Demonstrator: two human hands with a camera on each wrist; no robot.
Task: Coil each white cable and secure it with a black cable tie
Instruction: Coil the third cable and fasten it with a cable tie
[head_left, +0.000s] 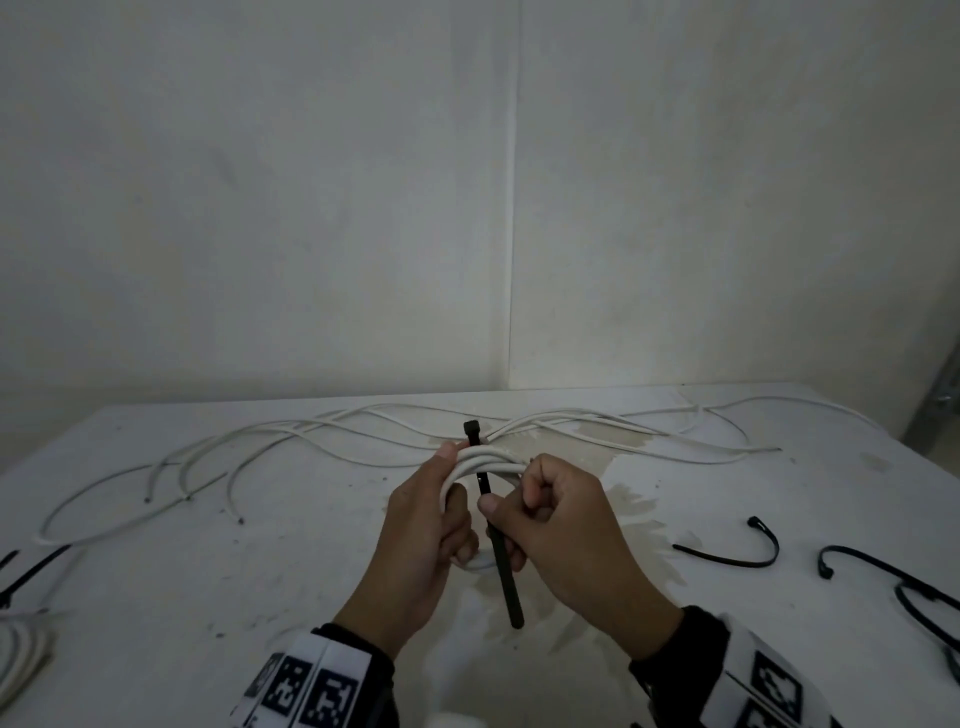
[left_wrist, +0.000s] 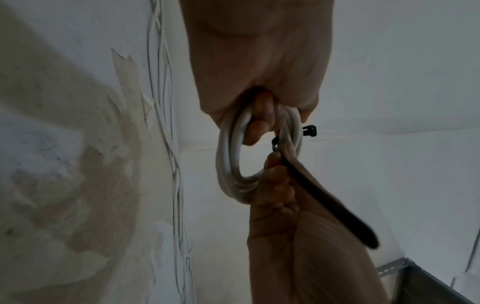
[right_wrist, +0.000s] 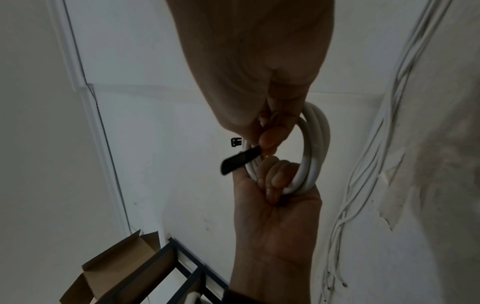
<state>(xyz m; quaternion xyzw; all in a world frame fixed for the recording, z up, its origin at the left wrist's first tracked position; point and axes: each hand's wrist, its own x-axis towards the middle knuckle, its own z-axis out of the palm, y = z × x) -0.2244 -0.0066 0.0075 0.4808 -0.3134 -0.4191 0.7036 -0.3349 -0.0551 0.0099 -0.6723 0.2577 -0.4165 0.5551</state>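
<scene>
My left hand (head_left: 423, 530) grips the coiled white cable (head_left: 483, 462), fingers curled through the ring and thumb on top, holding it up above the desk (head_left: 260, 597). My right hand (head_left: 563, 535) pinches the black cable tie (head_left: 501, 566) between thumb and forefinger, just under the coil. The tie is threaded through the ring: its square head (head_left: 472, 430) sticks up past the far side and its long tail hangs down toward me.

The coil looks light but springy; the turns want to fan apart, so I judge it best held where my left hand has it, with all turns bunched. The tie is a stiff, smooth strap that bends without kinking. I would hold it close to the coil for control, then move to the tip to feed the head.

From the left wrist view the coil (left_wrist: 235, 164) reads as several turns, though I cannot count them surely. My right palm hides the coil's near side in the head view, and the cable's loose ends are out of sight.

Farther out, uncoiled white cables (head_left: 363, 431) lie across the back of the desk. Spare black ties (head_left: 737, 553) lie to the right, and more at the left edge. A pale bundle at the lower left corner is cut off, perhaps a finished coil.
</scene>
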